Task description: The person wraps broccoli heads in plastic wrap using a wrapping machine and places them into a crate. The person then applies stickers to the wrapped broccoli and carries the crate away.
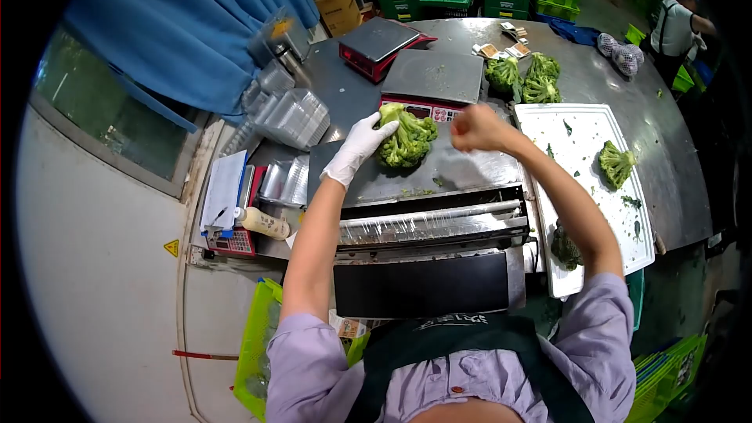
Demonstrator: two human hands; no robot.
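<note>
Film roll (431,223): one, at the near side. Broccoli head (411,141): one, beyond the roll, above the metal table (478,172); stem end against the fingers of the gloved left hand (362,146), which grip it, crown toward the person. Right hand (478,129): bare, apart from the broccoli, blurred; finger state cannot be told. Scale (433,77): one, beyond both hands.

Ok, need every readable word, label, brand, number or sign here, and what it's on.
No words, brands or numbers read clearly.
Yellow triangular sign on the wall: dark symbol, too small to make out.
Dark apron: pale lettering, distorted, unreadable.
Middle scale: key and display markings too small.
Bottle: label print too small.
Clipped paper: no writing legible.
Orange-and-white labels on the table: blurred.
</note>
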